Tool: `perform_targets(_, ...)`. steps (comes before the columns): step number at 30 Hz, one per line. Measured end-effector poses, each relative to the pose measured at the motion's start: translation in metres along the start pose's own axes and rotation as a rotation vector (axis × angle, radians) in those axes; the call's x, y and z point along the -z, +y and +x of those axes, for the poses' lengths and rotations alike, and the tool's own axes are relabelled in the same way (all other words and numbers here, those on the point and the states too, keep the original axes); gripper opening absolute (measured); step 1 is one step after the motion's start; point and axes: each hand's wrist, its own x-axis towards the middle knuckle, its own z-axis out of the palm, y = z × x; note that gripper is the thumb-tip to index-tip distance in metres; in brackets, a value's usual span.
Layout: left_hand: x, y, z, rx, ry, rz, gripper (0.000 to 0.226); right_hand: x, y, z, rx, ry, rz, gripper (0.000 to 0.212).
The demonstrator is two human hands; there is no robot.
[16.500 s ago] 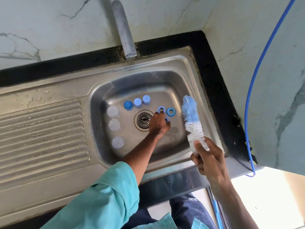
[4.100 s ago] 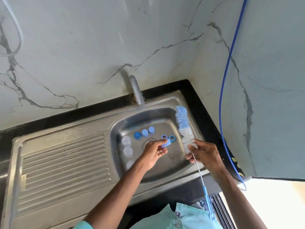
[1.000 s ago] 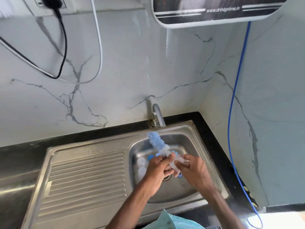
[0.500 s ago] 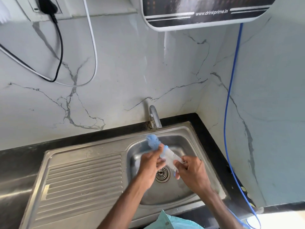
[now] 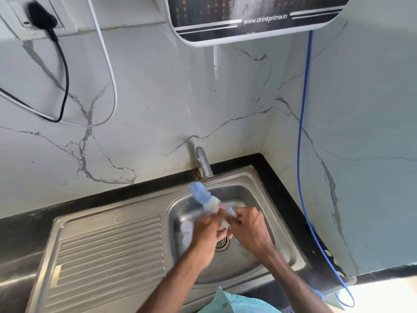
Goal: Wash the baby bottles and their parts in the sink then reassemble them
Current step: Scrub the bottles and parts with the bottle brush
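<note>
Found both hands met over the middle of the sink (image 5: 239, 269), just above the drain (image 5: 222, 245). Logged the left hand (image 5: 206, 229) curled round the lower white bristles of the brush (image 5: 202, 196), pinching what looks like a blue ring (image 5: 229, 210), though too blurred to swear to. Logged the right hand (image 5: 248, 229) touching it at 3 o'clock, fingers closed on the brush just below the bristles. Noted the brush's blue tip aimed at 11 o'clock, near the tap (image 5: 203, 162) at 12 o'clock of the basin; saw no water running. Recalled the hands apart four seconds back, ring lifted in the left, brush waiting in the right; marked them now joined, brush seemingly worked through the ring. Judged scrubbing of the small parts under way, early in the job. Spotted pale clear pieces (image 5: 186, 227) at 9 o'clock of the drain, lying loose in the basin; lost the other blue caps and rings behind the hands. Reckoned rinsing, the remaining parts and all reassembly yet ahead.
</note>
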Motion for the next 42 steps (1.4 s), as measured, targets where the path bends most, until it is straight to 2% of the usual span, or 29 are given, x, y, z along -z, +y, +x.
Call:
perform_targets(2,-0.001,-0.001,-0.002,-0.018,0.01,0.01,0.038,-0.001,-0.002,0.001,0.023,0.007,0.019,0.036)
perform_targets(5,0.021,0.025,0.027,-0.09,0.203,-0.094,0.035,-0.002,0.004,-0.014,0.018,-0.038,-0.02,0.034)
perform_targets(7,0.032,0.035,0.038,-0.083,0.253,-0.151,0.03,-0.004,0.011,-0.022,0.004,-0.065,-0.047,0.033)
perform_targets(10,0.022,0.024,0.026,-0.022,0.178,-0.094,0.037,-0.001,0.012,-0.014,-0.032,-0.027,-0.013,0.029)
perform_targets(14,0.001,0.001,0.004,0.069,-0.046,-0.135,0.036,0.001,0.002,-0.005,-0.05,0.009,0.028,0.029)
perform_targets(18,0.008,0.002,0.005,0.076,-0.092,-0.239,0.032,-0.006,-0.003,-0.008,-0.013,0.013,0.033,0.03)
perform_targets(21,0.014,0.006,0.016,0.059,0.009,-0.291,0.04,-0.012,0.002,-0.006,-0.004,0.012,-0.001,0.032)
perform_targets(24,0.03,0.017,0.038,-0.029,0.234,-0.269,0.034,-0.019,0.005,-0.009,0.016,0.0,-0.057,0.037)
perform_targets(29,0.045,0.032,0.069,-0.004,0.367,-0.276,0.028,-0.015,0.008,-0.011,0.012,0.002,-0.06,0.04)
perform_targets(31,0.066,0.05,0.079,-0.025,0.498,-0.348,0.032,-0.013,0.013,-0.019,0.01,-0.007,-0.075,0.041)
perform_targets(32,0.08,0.06,0.083,-0.043,0.507,-0.397,0.038,-0.012,0.017,-0.025,0.009,-0.015,-0.066,0.04)
perform_targets(34,0.102,0.073,0.083,-0.095,0.396,-0.336,0.044,-0.006,0.022,-0.033,-0.004,-0.008,-0.031,0.039)
perform_targets(37,0.093,0.064,0.059,-0.143,0.145,-0.041,0.044,0.006,0.022,-0.025,0.006,0.091,0.063,0.029)
perform_targets(40,0.062,0.036,0.029,-0.182,-0.032,0.099,0.036,0.007,0.008,-0.019,0.127,0.122,0.146,0.009)
perform_targets(42,0.047,0.021,0.013,-0.182,-0.109,0.129,0.04,0.007,0.004,-0.017,0.198,0.085,0.162,0.014)
